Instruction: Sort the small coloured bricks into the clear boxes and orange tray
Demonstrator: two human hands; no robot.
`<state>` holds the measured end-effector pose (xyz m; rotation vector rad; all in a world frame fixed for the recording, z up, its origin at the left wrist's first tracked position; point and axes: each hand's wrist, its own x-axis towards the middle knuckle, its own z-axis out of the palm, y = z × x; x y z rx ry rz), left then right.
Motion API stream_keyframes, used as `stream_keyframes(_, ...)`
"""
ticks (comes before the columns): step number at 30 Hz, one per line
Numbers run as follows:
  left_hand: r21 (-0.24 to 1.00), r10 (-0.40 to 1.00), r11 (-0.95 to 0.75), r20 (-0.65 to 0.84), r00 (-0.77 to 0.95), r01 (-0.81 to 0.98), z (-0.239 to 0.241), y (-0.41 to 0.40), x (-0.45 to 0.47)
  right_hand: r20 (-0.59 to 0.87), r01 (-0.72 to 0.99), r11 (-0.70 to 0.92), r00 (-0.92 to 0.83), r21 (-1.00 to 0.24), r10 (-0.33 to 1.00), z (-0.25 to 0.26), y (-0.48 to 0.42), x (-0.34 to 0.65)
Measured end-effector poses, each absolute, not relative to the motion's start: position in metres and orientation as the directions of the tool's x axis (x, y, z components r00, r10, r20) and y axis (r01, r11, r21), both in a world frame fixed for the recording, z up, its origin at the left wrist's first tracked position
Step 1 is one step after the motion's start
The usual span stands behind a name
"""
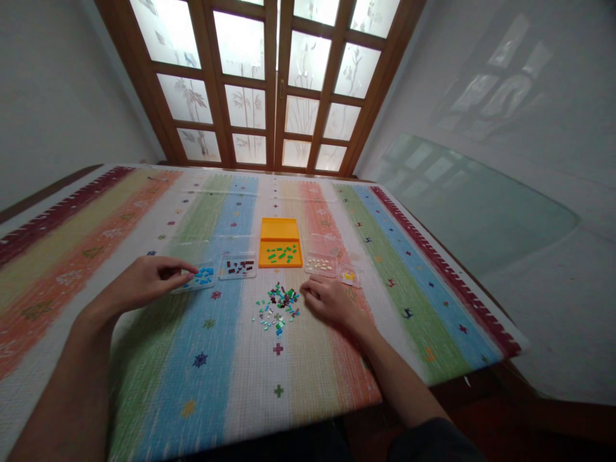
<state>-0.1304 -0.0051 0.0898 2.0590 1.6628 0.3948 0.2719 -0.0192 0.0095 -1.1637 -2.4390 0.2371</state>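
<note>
My left hand (pixel 147 280) hovers at a clear plastic box (pixel 185 290) of small blue bricks (pixel 206 276). Thumb and index finger are pinched together over the box's left part, and whatever is between them is too small to make out. My right hand (pixel 331 300) lies on the cloth with its fingers curled, just right of a loose pile of mixed small bricks (pixel 282 298). The fingertips are close to the pile's edge, and their contents are hidden. The pile has green, dark red, blue and pale pieces.
Behind the pile stands an open orange case (pixel 280 228) with green bricks (pixel 283 254) in its front half. Clear boxes hold dark brown bricks (pixel 240 266), cream bricks (pixel 318 264) and yellow bricks (pixel 349 276). A striped tablecloth (pixel 260 385) covers the table.
</note>
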Motion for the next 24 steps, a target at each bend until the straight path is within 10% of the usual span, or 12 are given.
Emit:
stream_keyframes(11,0.596,0.75,-0.494,-0.078,0.657,0.634,0.05,-0.023,-0.025,0.318,0.697,0.633,-0.548,-0.338,0.773,0.01,-0.021,0.272)
stream_keyframes(24,0.53,0.724,-0.533,-0.119,0.68,0.66,0.044,-0.031,-0.007,0.272,0.711,0.622,-0.56,-0.326,0.783,0.012,-0.022,0.27)
